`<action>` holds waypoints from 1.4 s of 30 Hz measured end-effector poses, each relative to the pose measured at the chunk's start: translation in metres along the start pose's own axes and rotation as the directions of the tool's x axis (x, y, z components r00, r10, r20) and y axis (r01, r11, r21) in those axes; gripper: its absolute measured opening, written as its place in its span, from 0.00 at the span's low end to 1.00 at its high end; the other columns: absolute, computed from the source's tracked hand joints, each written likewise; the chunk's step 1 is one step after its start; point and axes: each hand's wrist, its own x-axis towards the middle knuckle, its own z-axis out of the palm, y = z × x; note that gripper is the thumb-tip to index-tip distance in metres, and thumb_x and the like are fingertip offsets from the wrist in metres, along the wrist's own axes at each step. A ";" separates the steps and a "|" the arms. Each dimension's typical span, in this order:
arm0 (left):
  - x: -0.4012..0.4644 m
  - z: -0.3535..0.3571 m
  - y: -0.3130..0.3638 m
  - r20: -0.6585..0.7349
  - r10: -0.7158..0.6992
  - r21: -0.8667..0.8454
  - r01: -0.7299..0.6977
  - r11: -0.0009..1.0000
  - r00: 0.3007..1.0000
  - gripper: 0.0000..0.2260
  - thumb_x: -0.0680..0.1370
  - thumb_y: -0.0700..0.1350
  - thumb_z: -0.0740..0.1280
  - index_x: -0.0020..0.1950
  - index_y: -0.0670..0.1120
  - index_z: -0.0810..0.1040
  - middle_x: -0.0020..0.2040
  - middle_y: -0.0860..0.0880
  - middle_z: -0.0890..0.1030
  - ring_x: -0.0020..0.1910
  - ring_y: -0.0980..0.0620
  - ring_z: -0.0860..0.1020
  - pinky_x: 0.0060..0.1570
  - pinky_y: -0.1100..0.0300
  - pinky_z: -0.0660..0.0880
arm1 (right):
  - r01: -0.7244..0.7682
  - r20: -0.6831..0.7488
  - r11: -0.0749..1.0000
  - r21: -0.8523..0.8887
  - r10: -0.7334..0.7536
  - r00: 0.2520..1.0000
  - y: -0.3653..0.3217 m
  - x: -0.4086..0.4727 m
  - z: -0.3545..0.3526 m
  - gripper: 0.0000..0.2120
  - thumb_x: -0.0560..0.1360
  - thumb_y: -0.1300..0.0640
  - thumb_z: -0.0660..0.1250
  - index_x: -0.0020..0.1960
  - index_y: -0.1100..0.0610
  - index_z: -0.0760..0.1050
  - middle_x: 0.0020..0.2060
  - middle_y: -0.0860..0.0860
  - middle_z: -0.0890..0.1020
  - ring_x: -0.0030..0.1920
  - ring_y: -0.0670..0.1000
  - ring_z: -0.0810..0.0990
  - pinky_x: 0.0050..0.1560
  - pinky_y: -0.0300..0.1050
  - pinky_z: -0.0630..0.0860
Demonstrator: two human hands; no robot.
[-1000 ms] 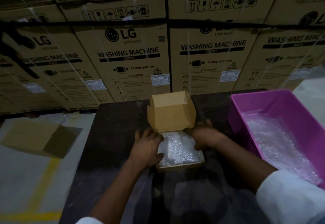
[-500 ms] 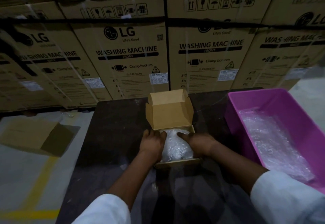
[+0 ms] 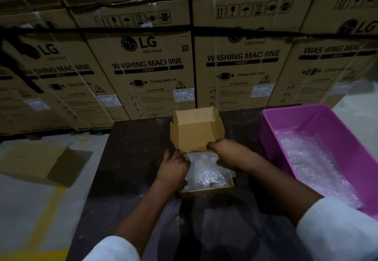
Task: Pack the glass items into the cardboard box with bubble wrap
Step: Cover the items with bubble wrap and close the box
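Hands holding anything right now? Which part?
Left hand and right hand grip the bubble-wrapped bundle by its left and right sides, inside the cardboard box.

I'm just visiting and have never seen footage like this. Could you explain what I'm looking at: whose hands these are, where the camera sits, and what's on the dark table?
There is no machine here: a person works with two bare hands. The single picture comes from a wide-angle camera worn on the person's head, looking forward and down.

On the dark table stands a small cardboard box with its lid raised at the far side. Inside lies a bundle of bubble wrap; whatever is wrapped in it cannot be seen. The left hand is at the box's left side against the wrap, and the right hand reaches in from the right. Both seem to press or tuck the wrap; their exact grip is blurred.

To the right is a pink plastic bin holding more bubble wrap. Behind stand large washing machine cartons.
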 end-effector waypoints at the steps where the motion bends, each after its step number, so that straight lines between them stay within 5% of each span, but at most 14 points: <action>1: 0.001 0.002 0.002 0.000 0.018 -0.002 -0.018 1.000 1.000 0.27 0.71 0.52 0.72 0.67 0.46 0.70 0.67 0.44 0.71 0.69 0.43 0.63 0.70 0.44 0.53 | 0.024 0.016 1.000 -0.005 -0.024 1.000 -0.002 -0.001 0.008 0.21 0.73 0.60 0.70 0.64 0.52 0.69 0.58 0.53 0.76 0.56 0.55 0.77 0.53 0.50 0.77; 5: 0.004 0.011 0.006 -0.005 0.096 -0.087 -0.096 0.992 0.995 0.23 0.70 0.45 0.72 0.63 0.46 0.71 0.64 0.43 0.70 0.63 0.42 0.71 0.65 0.51 0.61 | 0.090 0.045 0.995 -0.043 -0.088 0.995 -0.003 -0.005 0.034 0.17 0.72 0.63 0.70 0.58 0.56 0.69 0.56 0.56 0.71 0.54 0.58 0.77 0.50 0.50 0.76; 8: 0.003 0.010 0.008 0.012 0.091 -0.051 -0.090 0.995 0.996 0.19 0.72 0.45 0.69 0.61 0.47 0.73 0.64 0.43 0.69 0.61 0.41 0.73 0.67 0.47 0.59 | 0.091 0.067 0.994 -0.061 -0.087 0.994 0.002 -0.007 0.036 0.18 0.71 0.63 0.69 0.58 0.56 0.67 0.56 0.57 0.71 0.53 0.59 0.77 0.50 0.49 0.75; 12: 0.004 0.006 0.012 0.016 0.093 0.024 -0.093 0.995 0.996 0.18 0.73 0.45 0.67 0.62 0.47 0.73 0.65 0.42 0.68 0.64 0.40 0.69 0.72 0.37 0.45 | 0.091 0.093 0.986 -0.138 -0.079 0.993 0.004 -0.006 0.041 0.21 0.74 0.64 0.64 0.65 0.55 0.63 0.60 0.59 0.69 0.55 0.62 0.77 0.52 0.53 0.77; 18: 0.004 0.001 0.012 0.025 0.110 0.039 -0.111 0.993 0.994 0.25 0.72 0.43 0.67 0.69 0.45 0.67 0.66 0.40 0.68 0.66 0.38 0.68 0.72 0.39 0.46 | 0.097 0.054 0.956 -0.278 -0.086 0.995 -0.012 -0.005 0.052 0.32 0.73 0.69 0.65 0.73 0.55 0.56 0.68 0.62 0.61 0.54 0.64 0.77 0.43 0.52 0.74; 21: 0.000 0.005 0.009 -0.008 0.104 -0.023 -0.104 0.994 0.995 0.23 0.70 0.46 0.69 0.64 0.47 0.70 0.63 0.42 0.70 0.65 0.40 0.68 0.71 0.41 0.50 | 0.076 0.058 0.958 -0.276 -0.062 0.996 -0.014 -0.007 0.052 0.35 0.73 0.70 0.65 0.74 0.52 0.54 0.69 0.62 0.60 0.55 0.64 0.77 0.46 0.54 0.76; 26: -0.008 -0.001 -0.009 -0.073 -0.010 -0.206 -0.005 0.979 0.997 0.21 0.69 0.58 0.70 0.59 0.53 0.71 0.63 0.51 0.71 0.64 0.47 0.69 0.66 0.44 0.55 | 0.091 0.153 0.987 -0.133 -0.071 0.986 -0.004 -0.003 0.034 0.40 0.71 0.58 0.71 0.74 0.43 0.52 0.65 0.58 0.69 0.58 0.60 0.77 0.54 0.54 0.78; 32: -0.011 -0.004 -0.014 -0.008 -0.047 -0.056 0.046 0.997 0.999 0.26 0.71 0.56 0.70 0.65 0.50 0.68 0.64 0.50 0.76 0.68 0.45 0.63 0.62 0.45 0.57 | 0.086 0.054 0.967 -0.238 -0.075 0.996 0.004 -0.004 0.003 0.27 0.73 0.56 0.67 0.70 0.48 0.63 0.57 0.54 0.78 0.54 0.57 0.79 0.51 0.52 0.78; 42: 0.007 0.007 0.010 0.048 -0.085 -0.011 0.086 0.996 0.995 0.29 0.71 0.50 0.71 0.67 0.45 0.65 0.63 0.43 0.75 0.63 0.42 0.69 0.62 0.47 0.59 | 0.040 0.172 0.975 -0.219 -0.002 0.985 0.012 0.010 0.028 0.33 0.71 0.55 0.71 0.72 0.46 0.60 0.67 0.53 0.73 0.63 0.56 0.76 0.59 0.50 0.75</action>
